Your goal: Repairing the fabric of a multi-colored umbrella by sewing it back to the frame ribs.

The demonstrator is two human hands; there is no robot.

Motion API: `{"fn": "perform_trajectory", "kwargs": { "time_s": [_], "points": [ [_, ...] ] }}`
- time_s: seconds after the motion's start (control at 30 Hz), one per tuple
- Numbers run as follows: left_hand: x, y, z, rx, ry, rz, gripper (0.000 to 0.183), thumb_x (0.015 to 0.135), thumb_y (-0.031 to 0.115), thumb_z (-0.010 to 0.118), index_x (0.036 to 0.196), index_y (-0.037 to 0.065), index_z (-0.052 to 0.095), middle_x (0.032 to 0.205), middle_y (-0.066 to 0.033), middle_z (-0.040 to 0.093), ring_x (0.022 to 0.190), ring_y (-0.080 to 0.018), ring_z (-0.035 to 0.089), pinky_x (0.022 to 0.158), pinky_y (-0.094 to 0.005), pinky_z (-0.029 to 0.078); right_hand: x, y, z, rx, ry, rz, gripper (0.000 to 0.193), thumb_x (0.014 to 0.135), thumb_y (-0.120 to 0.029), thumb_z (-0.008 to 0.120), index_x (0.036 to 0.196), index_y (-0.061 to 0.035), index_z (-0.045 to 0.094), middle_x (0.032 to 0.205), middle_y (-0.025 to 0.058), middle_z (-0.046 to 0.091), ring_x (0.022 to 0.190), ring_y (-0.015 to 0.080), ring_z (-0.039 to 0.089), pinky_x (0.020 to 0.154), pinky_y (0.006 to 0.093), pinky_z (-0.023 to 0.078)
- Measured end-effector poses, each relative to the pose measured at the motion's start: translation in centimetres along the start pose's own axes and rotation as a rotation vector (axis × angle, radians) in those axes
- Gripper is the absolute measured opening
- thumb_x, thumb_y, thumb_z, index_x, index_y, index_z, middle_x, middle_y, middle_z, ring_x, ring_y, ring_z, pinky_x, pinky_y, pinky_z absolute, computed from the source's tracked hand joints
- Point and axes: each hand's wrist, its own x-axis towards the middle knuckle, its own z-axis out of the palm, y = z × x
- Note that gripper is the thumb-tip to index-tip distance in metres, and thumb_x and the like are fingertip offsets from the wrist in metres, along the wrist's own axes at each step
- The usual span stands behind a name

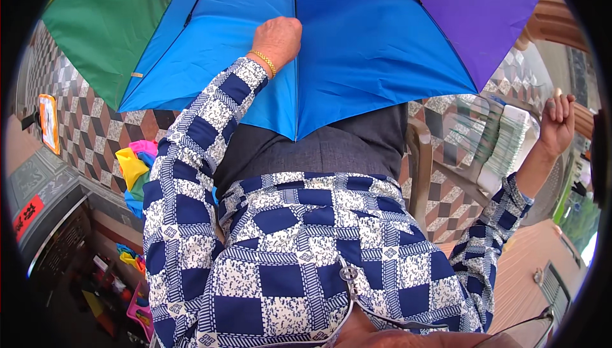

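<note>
A multicoloured umbrella (357,48) lies spread over my lap, its light blue, dark blue, purple and green panels facing me. My left hand (277,42), a gold bracelet at its wrist, is closed at the rib between the two blue panels and seems to grip there; its fingertips are hidden. Out to the far right, my right hand (558,121) is raised away from the umbrella with its fingers curled closed. Whatever they pinch is too small to make out. Below and left of that hand is a white block (507,147) with many thin green strands.
The white block rests on a plastic chair (459,182) at my right. Colourful folded fabric (137,169) lies at the left, near a grey ledge (44,176). A pink basket (139,310) stands lower left. Patterned tiles (95,131) cover the floor. A brown railing (558,19) runs at the upper right.
</note>
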Motion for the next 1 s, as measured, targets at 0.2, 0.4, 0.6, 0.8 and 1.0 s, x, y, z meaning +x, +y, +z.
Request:
{"fn": "perform_trajectory", "kwargs": {
  "time_s": [0.2,0.4,0.6,0.8,1.0],
  "points": [
    [-0.3,0.7,-0.3,-0.122,0.018,-0.086,0.013,0.078,0.014,0.058,0.080,0.002,0.064,0.081,-0.0185,0.064,0.077,-0.0364,0.063,0.068,-0.0443,0.051,-2.9,4.2,5.3,-0.294,0.067,0.023,0.011,0.093,-0.006,0.043,0.098,-0.0002,0.051,0.069,0.0004,0.041,0.056,0.0089,0.038,0.056,0.0219,0.033],
    [-2.3,-2.5,-1.0,-0.197,0.057,-0.139,0.021,0.077,0.019,0.066,0.090,0.004,0.060,0.087,-0.0153,0.064,0.082,-0.0331,0.061,0.069,-0.0415,0.050,-7.6,22.0,14.9,-1.235,-0.648,0.351,0.015,0.076,-0.004,0.061,0.090,-0.0022,0.056,0.071,0.0072,0.053,0.064,0.0183,0.055,0.057,0.0294,0.044],
    [-5.7,-9.6,-5.0,-0.122,0.479,-0.241,0.025,0.076,0.017,0.067,0.096,0.006,0.059,0.091,-0.0113,0.060,0.082,-0.0306,0.061,0.071,-0.0401,0.049,-8.5,29.9,14.1,-1.622,-1.026,-0.124,0.013,0.074,-0.005,0.061,0.087,-0.0025,0.057,0.074,0.0121,0.056,0.070,0.0305,0.059,0.058,0.0392,0.047],
    [-7.2,-13.2,-7.0,0.204,0.542,-0.419,0.041,0.076,0.023,0.069,0.110,0.009,0.052,0.100,-0.0157,0.055,0.086,-0.0348,0.060,0.071,-0.0432,0.050,-5.0,27.8,14.6,-1.365,-0.654,-0.284,0.008,0.075,-0.004,0.060,0.083,-0.0023,0.058,0.072,0.0101,0.059,0.064,0.0271,0.058,0.055,0.0352,0.046],
    [-8.5,-11.7,-8.6,0.247,0.259,-0.422,0.040,0.076,0.027,0.069,0.106,0.007,0.051,0.098,-0.0174,0.055,0.087,-0.0368,0.060,0.072,-0.0446,0.050,-4.0,21.2,15.5,-1.152,-0.469,-0.013,0.004,0.074,-0.003,0.059,0.077,-0.0011,0.060,0.068,0.0059,0.056,0.058,0.0140,0.052,0.052,0.0277,0.040]
  ]
}}
